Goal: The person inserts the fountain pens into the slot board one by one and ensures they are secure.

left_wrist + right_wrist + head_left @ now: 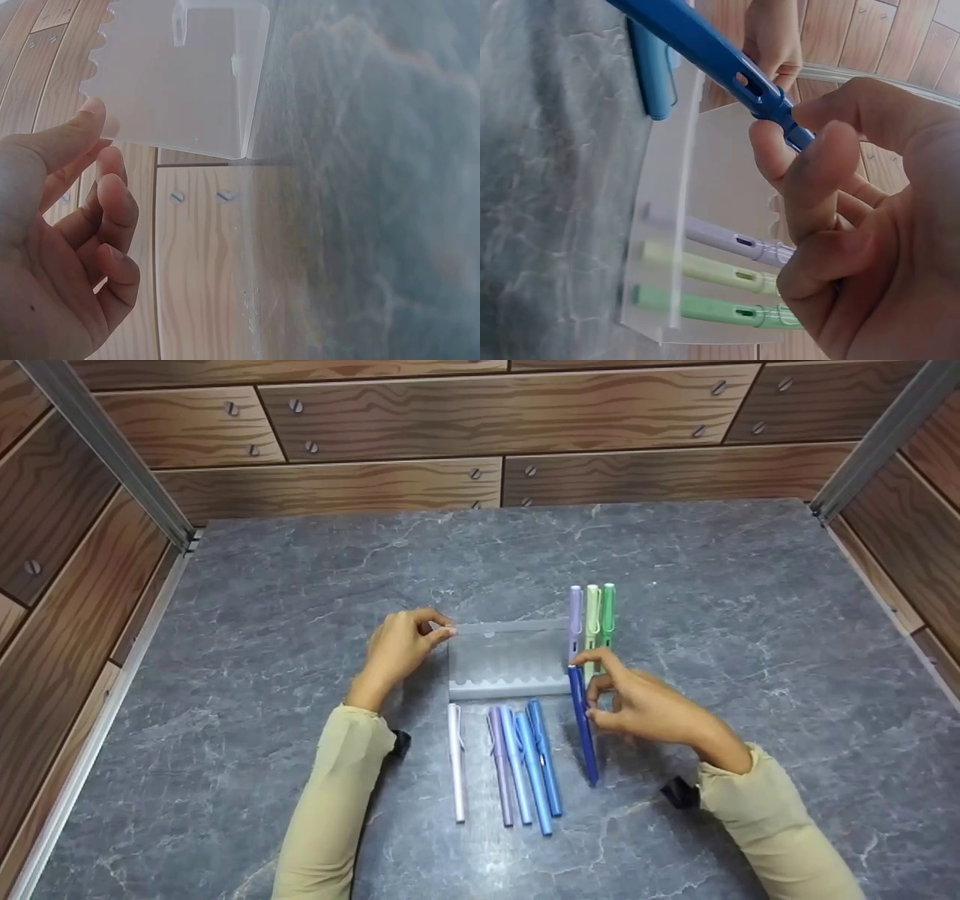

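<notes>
At the translucent pen case's [510, 660] far left corner, I see the left hand [400, 643] pinching the edge, other fingers loosely bent. Right hand [641, 706] has a dark blue pen [580, 733] pinched, tilted, just right of five loose pens [535, 775] on the marbled tabletop [225, 697]; lilac [575, 607], pale green [592, 604] and green pens [609, 604] lie in the case's right end.
</notes>
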Demonstrator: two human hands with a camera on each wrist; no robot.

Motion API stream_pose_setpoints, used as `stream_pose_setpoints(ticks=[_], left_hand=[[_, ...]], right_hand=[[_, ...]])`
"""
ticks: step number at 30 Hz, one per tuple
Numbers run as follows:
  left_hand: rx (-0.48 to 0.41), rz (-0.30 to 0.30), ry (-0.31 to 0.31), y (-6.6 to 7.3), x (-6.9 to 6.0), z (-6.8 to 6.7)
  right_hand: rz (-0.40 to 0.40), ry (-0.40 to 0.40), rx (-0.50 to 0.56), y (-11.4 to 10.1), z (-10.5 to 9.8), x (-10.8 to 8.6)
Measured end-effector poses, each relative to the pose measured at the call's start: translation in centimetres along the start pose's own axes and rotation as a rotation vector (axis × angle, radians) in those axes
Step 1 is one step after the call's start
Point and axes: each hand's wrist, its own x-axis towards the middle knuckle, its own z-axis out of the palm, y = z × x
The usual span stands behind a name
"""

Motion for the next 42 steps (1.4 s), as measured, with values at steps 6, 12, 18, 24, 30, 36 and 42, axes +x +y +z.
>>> stream_pose_setpoints(ticks=[6,12,18,24,30,36,42], left_hand=[[0.001,0.001,0.012,-0.2,0.1,-0.2],[0.002,0.004,0.007,-0.1,0.2,-0.3],[0.005,0.002,0.007,0.0,0.1,-0.2],[-0.007,0.003,0.008,-0.1,0.1,-0.1],[-0.017,0.006,-0.003,-0.1,-0.1,0.0],[-0.017,-0.002,0.0,-0.1,-0.1,0.1],[-0.027,0.0,-0.001,0.0,0.0,0.1]], right_hand=[[-0.019,0.079,-0.005,-0.8,-0.7,0.3],[-0.059,0.153,0.002,-1.3,-1.0,0.5],[-0.113,0.242,-0.009,-1.4,-0.7,0.9],[-0.136,0.331,-0.028,-1.6,-0.7,1.1],[-0.131,0.443,-0.023,-1.8,-0.4,1.5],[-0.122,0.533,-0.055,-2.0,-0.2,2.1],[-0.135,0.578,-0.129,-1.9,-0.2,2.6]])
